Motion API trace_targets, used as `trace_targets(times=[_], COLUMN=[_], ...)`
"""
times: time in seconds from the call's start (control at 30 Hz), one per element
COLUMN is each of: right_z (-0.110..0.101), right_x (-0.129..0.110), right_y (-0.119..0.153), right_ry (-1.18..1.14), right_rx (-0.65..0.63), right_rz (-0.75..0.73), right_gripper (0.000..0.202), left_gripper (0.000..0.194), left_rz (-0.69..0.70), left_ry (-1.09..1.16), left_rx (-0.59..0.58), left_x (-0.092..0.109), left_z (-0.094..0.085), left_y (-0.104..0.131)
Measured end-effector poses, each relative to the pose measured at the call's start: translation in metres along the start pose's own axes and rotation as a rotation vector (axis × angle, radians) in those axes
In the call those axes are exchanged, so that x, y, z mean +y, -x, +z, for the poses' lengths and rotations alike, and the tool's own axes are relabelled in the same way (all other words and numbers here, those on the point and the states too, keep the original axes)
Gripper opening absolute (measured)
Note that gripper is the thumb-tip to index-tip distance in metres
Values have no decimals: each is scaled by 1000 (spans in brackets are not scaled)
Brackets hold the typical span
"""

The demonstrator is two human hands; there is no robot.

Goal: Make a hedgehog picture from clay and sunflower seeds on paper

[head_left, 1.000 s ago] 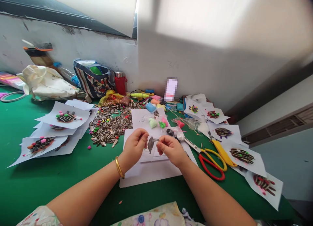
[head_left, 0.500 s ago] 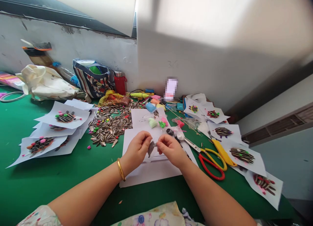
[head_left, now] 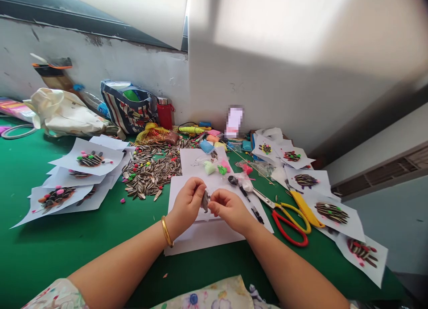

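Observation:
Over the white paper sheets [head_left: 214, 235], my left hand [head_left: 189, 199] pinches a small grey lump of modelling clay [head_left: 205, 203] between thumb and fingers. My right hand [head_left: 229, 209] is closed at the lump's right side, its thumb and forefinger touching the clay. Part of the lump is hidden by the fingers. Just beyond the hands lie a pale green clay lump [head_left: 209, 167], a bright green one [head_left: 222, 170] and a pink one. A black pen [head_left: 247, 197] rests on the paper right of my right hand.
Scissors [head_left: 290, 220] with red and yellow handles lie to the right, beside a yellow tool [head_left: 306, 208]. Sunflower seeds [head_left: 150, 173] are heaped to the left. Seed-decorated sheets [head_left: 90, 164] lie at both sides. Bags and a red bottle [head_left: 164, 114] stand along the wall.
My right hand has moved a little left, closer to my left hand, uncovering more of the black pen. The grey clay has turned slightly and shows a more compact shape.

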State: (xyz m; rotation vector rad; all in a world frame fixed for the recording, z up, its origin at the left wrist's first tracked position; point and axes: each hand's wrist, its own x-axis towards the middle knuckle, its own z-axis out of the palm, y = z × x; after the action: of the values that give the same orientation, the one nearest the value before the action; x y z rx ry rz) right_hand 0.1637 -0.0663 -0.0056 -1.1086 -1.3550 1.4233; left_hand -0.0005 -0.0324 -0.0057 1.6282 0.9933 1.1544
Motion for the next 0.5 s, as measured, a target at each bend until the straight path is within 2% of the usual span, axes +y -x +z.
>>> trace_targets(times=[0.17, 0.33, 0.5], right_z=[-4, -10, -5], right_x=[-3, -3, -1], right_y=[0, -2, -4], right_ry=[-17, -77, -55], right_rx=[-17, 49, 42], right_rz=[7, -45, -12], right_gripper=[30, 27, 28], left_gripper=[24, 24, 20], left_rz=[-4, -24, 36], left_ry=[18, 47, 3], left_rx=[6, 65, -36], left_x=[0, -2, -5], left_z=[-2, -5, -2], left_y=[-1, -5, -2])
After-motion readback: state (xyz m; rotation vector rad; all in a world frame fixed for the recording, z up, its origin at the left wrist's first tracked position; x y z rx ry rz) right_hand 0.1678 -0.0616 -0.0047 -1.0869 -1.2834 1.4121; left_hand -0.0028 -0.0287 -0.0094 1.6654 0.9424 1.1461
